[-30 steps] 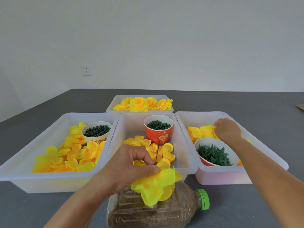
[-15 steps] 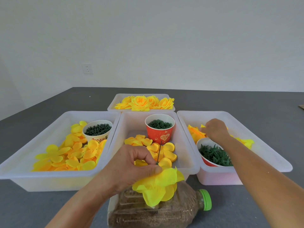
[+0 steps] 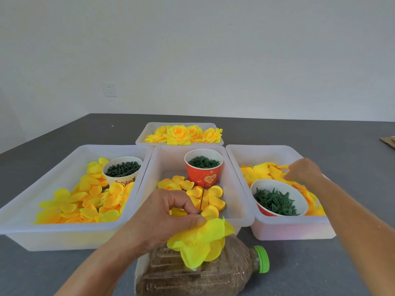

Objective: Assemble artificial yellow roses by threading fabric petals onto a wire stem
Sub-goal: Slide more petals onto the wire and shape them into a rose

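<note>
My left hand pinches a half-built yellow rose over the near table edge, its thin wire stem sticking up past my fingers. My right hand reaches into the right white bin, fingers curled down onto the loose yellow-orange petals there; whether it grips one is hidden. More fabric petals lie in the left bin and the middle bin. Finished roses fill the far bin.
A lying bottle with a green cap sits under the rose. A red cup of green rings, a white cup of green pieces and a bowl of green calyxes stand in the bins. Grey tabletop surrounds them.
My right hand moved back to the right and deeper over the petals in the right bin, after shifting left half a second ago. My left hand and the rose stayed nearly still.
</note>
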Tool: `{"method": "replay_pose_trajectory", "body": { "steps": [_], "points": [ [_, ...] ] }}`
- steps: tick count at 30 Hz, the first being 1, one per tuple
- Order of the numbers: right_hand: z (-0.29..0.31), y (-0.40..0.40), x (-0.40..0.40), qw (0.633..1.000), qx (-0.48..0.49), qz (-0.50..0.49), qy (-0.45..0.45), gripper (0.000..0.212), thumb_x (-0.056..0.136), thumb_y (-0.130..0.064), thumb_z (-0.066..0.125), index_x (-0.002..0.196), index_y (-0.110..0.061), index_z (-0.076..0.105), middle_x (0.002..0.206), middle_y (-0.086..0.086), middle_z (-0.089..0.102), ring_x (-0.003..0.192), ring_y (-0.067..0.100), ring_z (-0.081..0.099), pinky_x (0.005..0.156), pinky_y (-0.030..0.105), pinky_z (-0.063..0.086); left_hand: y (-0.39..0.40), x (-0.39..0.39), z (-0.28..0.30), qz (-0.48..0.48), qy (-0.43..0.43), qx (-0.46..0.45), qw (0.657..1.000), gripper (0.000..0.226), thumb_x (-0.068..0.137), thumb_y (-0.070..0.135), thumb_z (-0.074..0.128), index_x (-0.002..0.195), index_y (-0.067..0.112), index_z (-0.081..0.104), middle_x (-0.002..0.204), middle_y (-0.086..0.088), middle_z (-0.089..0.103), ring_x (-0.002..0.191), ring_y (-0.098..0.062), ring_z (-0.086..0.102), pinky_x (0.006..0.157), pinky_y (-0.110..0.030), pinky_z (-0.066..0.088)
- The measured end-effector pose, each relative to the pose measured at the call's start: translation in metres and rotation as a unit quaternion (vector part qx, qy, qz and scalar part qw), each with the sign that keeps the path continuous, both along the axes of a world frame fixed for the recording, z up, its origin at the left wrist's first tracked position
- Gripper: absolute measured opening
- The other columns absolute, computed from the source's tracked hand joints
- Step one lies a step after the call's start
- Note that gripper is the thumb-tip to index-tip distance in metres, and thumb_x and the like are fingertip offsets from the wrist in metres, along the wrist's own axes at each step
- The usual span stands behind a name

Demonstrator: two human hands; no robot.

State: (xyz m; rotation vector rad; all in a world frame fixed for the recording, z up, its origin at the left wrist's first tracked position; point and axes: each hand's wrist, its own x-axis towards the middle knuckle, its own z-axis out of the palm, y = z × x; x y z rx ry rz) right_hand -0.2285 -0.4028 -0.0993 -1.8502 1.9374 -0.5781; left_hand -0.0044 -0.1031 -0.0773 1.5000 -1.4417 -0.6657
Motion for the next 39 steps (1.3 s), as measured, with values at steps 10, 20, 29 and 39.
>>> {"method": "replay_pose_trajectory", "body": {
  "steps": [10, 20, 29, 39],
  "points": [
    [-0.02, -0.005, -0.011, 0.985, -0.042, 0.067, -0.155, 0.038, 0.072, -0.002, 0.077, 0.108, -0.005, 0.066, 0.107, 0.013, 0.063, 0.1, 0.029, 0.059, 0.09, 0.039, 0.047, 0.001, 0.0, 0.0, 0.003, -0.002, -0.002, 1.0, 0.011, 0.071, 0.011, 0.078, 0.064, 0.009, 0.07, 0.074, -0.008, 0.069, 0.072, -0.013, 0.059, 0.07, -0.024, 0.047],
    [0.008, 0.008, -0.024, 0.956, 0.051, 0.142, 0.25, 0.033, 0.086, -0.002, 0.054, 0.118, 0.0, 0.06, 0.117, 0.016, 0.062, 0.107, 0.027, 0.059, 0.083, 0.03, 0.05, 0.001, 0.0, -0.001, 0.001, -0.002, -0.002, 1.0, 0.01, 0.072, 0.01, 0.077, 0.066, 0.006, 0.07, 0.073, -0.008, 0.068, 0.072, -0.013, 0.059, 0.07, -0.025, 0.046],
    [0.014, 0.004, -0.032, 0.995, -0.047, 0.049, -0.073, 0.016, 0.08, 0.001, 0.061, 0.065, -0.006, 0.062, 0.061, 0.014, 0.064, 0.06, 0.028, 0.062, 0.061, 0.031, 0.052, 0.0, 0.0, -0.001, -0.001, 0.009, 0.001, 1.0, 0.011, 0.072, 0.011, 0.077, 0.065, 0.005, 0.07, 0.073, -0.01, 0.069, 0.069, -0.01, 0.057, 0.068, -0.023, 0.046],
    [0.037, 0.045, -0.006, 0.877, -0.06, 0.085, -0.469, 0.014, 0.081, -0.008, 0.07, 0.073, -0.014, 0.061, 0.055, -0.003, 0.061, 0.035, 0.002, 0.053, 0.034, 0.012, 0.035, 0.0, -0.001, -0.002, 0.004, 0.017, 0.008, 1.0, 0.011, 0.073, 0.01, 0.076, 0.068, 0.003, 0.07, 0.068, -0.005, 0.065, 0.065, -0.008, 0.055, 0.063, -0.022, 0.045]
  ]
}}
